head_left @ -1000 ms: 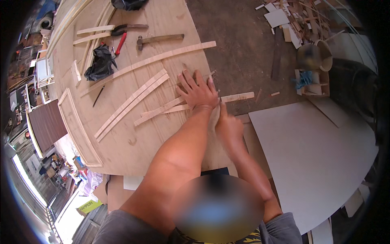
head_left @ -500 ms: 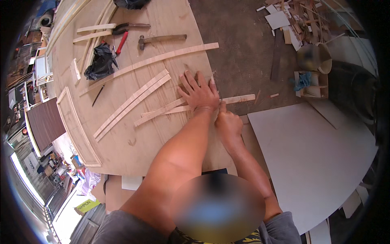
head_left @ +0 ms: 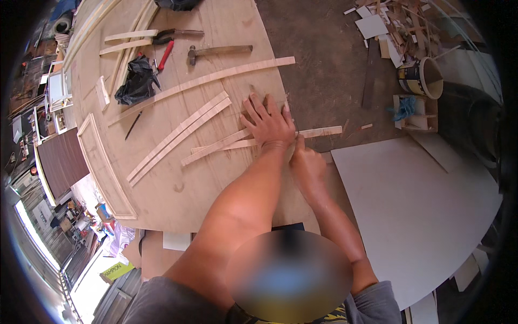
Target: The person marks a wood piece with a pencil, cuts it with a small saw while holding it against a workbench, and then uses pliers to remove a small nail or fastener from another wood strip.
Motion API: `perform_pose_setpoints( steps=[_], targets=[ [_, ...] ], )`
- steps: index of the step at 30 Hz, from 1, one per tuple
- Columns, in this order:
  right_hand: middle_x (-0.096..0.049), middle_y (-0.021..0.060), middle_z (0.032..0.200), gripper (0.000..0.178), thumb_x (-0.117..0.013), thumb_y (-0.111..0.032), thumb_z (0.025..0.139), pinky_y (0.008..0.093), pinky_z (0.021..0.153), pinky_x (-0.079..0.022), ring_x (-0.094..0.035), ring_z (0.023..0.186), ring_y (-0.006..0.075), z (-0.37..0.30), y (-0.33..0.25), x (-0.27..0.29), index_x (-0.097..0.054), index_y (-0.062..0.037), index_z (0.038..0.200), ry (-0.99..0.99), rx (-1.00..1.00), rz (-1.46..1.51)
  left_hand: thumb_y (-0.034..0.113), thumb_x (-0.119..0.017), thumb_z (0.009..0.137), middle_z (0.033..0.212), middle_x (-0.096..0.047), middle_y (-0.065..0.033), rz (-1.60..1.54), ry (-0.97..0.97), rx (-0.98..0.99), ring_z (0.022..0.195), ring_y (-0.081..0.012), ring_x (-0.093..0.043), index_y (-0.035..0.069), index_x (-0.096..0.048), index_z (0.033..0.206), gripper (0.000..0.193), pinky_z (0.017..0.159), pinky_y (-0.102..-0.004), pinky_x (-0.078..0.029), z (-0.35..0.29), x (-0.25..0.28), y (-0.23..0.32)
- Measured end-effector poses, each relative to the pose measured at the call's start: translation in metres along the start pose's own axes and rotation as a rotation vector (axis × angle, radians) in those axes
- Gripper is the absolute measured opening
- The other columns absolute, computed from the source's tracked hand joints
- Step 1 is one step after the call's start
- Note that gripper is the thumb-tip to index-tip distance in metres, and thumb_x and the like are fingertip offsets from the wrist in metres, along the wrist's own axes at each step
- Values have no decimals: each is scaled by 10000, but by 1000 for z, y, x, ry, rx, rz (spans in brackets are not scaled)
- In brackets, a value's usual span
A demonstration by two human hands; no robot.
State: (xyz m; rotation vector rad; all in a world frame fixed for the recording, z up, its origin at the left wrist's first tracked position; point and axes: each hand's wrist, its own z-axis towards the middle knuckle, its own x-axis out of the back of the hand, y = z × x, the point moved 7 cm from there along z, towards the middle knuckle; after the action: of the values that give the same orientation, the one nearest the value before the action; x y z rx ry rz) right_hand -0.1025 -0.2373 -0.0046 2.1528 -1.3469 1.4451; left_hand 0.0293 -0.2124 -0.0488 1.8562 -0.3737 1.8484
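My left hand (head_left: pixel 270 127) lies flat near the right edge of the plywood table (head_left: pixel 156 208), fingers spread. It presses on a thin wooden strip (head_left: pixel 326 132) whose end sticks out past the edge. A second strip (head_left: pixel 208 152) crosses that one to the left of the hand. Just beyond the edge, my right hand (head_left: pixel 308 166) is closed, its index finger stretched toward the strip. A thin dark sliver shows at that fingertip; the rest of what it grips is hidden. Two strips (head_left: pixel 181 137) lie side by side further left.
A hammer (head_left: pixel 224 51), red-handled pliers (head_left: pixel 167 53), a black plastic bag (head_left: pixel 135 83) and a pencil (head_left: pixel 133 126) lie on the table. A longer strip (head_left: pixel 216 81) overhangs its edge. At right are a large white panel (head_left: pixel 410 210), a bucket (head_left: pixel 413 78) and scrap wood (head_left: pixel 413 21).
The whole view has shifted slightly. My left hand stays pressed on the strip, and my right hand remains closed beside it, with only a small movement at most.
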Motion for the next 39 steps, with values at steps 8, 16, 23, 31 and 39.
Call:
perform_pose_setpoints(
  steps=[8, 16, 23, 31, 39],
  targets=[
    [-697, 208, 710, 559, -572, -98, 854, 538, 576, -549, -699, 633, 412, 8, 6, -6, -540, -57, 1411, 51, 27, 42, 416, -543, 963, 1566, -299, -256, 3, -29, 5, 1481, -467, -208, 68, -446, 1441, 599, 1122, -687, -191, -2, -3, -1],
    [-699, 210, 718, 598, -567, -77, 837, 542, 592, -558, -702, 636, 406, -9, 8, -4, -521, -40, 1432, 40, -8, 56, 452, -475, 998, 1644, -207, -237, -1, -170, 56, 1541, -443, -90, 96, -420, 1501, 618, 1163, -675, -121, -8, -2, -2],
    [-712, 209, 759, 632, -570, -69, 830, 529, 619, -570, -713, 675, 407, -15, 3, 1, -498, -27, 1457, -56, -25, 31, 441, -495, 984, 1620, -226, -240, 21, -109, 45, 1517, -440, -137, 80, -425, 1480, 617, 1148, -672, -149, -2, -8, -6],
    [-718, 189, 744, 630, -602, -106, 840, 505, 584, -584, -731, 675, 371, -6, 5, -6, -490, -5, 1452, -35, 35, -27, 429, -548, 958, 1572, -287, -248, 33, -29, -1, 1479, -445, -211, 56, -431, 1447, 626, 1118, -674, -190, -1, -4, -4],
    [-723, 166, 738, 604, -630, -143, 848, 468, 582, -599, -740, 677, 351, -20, 0, 0, -493, -7, 1420, -118, -12, -66, 417, -548, 961, 1566, -287, -240, 23, -52, 8, 1485, -444, -199, 60, -425, 1446, 615, 1122, -669, -189, -5, -3, -3]
  ],
)
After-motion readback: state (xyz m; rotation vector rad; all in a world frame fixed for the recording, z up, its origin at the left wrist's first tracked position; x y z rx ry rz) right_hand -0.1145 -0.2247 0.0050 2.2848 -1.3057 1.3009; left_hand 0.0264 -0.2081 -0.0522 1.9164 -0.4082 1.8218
